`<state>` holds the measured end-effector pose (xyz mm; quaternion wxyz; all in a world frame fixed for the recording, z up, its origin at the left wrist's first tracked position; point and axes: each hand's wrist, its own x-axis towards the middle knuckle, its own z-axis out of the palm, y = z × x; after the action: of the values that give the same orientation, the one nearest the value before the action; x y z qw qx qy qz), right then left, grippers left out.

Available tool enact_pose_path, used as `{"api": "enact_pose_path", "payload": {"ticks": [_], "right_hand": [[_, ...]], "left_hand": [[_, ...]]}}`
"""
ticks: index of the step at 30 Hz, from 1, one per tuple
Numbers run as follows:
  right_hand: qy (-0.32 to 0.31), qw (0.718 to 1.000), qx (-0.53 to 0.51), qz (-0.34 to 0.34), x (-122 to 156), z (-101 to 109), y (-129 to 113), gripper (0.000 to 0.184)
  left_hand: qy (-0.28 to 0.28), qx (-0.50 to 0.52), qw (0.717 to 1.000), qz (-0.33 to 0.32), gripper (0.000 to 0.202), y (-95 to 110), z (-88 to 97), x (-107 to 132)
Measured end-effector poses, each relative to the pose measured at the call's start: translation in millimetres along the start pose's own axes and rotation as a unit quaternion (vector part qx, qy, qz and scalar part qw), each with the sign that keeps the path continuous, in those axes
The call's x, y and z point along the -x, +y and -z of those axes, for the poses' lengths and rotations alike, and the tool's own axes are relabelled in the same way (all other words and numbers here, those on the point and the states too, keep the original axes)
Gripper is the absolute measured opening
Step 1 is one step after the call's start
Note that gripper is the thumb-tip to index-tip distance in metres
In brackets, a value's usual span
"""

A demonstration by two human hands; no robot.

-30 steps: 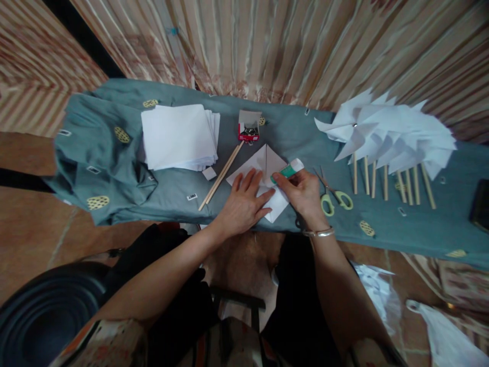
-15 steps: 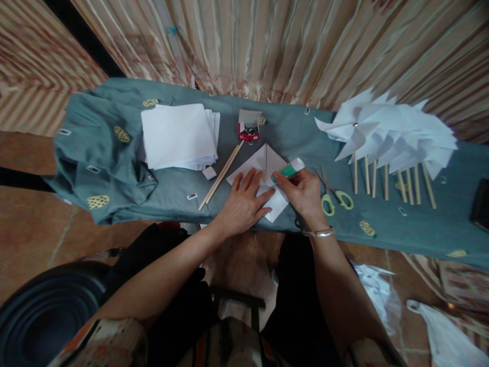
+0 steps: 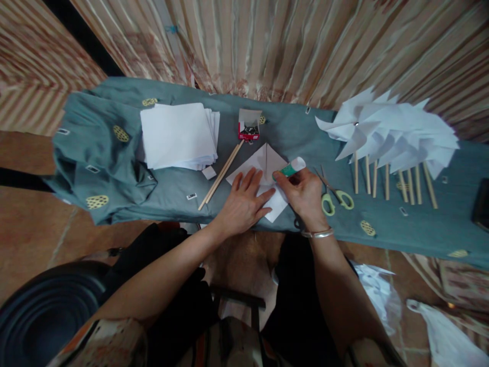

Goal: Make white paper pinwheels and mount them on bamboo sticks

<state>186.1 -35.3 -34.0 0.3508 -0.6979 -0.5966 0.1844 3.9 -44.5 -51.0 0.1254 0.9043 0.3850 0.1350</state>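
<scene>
A square of white paper with cut slits lies turned like a diamond near the table's front edge. My left hand rests on it with fingers spread, pressing it flat. In my right hand is a green and white glue stick, tilted, its lower end close to the middle of the paper. My fingers hide that end, so contact with the paper cannot be made out. Just right of this hand lie open scissors with light green handles. To the left are thin wooden sticks and a small paper piece.
A stack of white paper is at the left on the green tablecloth. A small red box of metal pins stands behind the paper. Several paper pinwheels on sticks overlap at the right. Plastic bags lie on the floor.
The glue stick and my right hand have shifted very slightly to the right. My left hand stays in place on the paper.
</scene>
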Motion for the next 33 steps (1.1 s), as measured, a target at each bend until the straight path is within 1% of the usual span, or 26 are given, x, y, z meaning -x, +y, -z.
{"api": "enact_pose_path", "payload": {"ticks": [12,19,29,33], "right_hand": [[0.014,0.998,0.047,0.034,2.0,-2.0,-7.1,0.041],[0.006,0.998,0.044,0.053,5.6,-3.5,-10.5,0.036],[-0.04,0.996,0.017,0.083,4.1,-0.5,-9.1,0.035],[-0.061,0.995,0.001,0.084,4.4,1.0,-8.5,0.035]], "left_hand": [[-0.008,-0.002,1.0,-0.001,0.05,0.4,1.7,-0.3],[-0.002,0.0,1.0,-0.001,0.053,0.6,1.5,0.0],[-0.002,-0.007,1.0,0.001,0.052,1.1,-0.1,0.0],[-0.005,-0.004,1.0,0.003,0.052,1.1,0.5,-0.4]]}}
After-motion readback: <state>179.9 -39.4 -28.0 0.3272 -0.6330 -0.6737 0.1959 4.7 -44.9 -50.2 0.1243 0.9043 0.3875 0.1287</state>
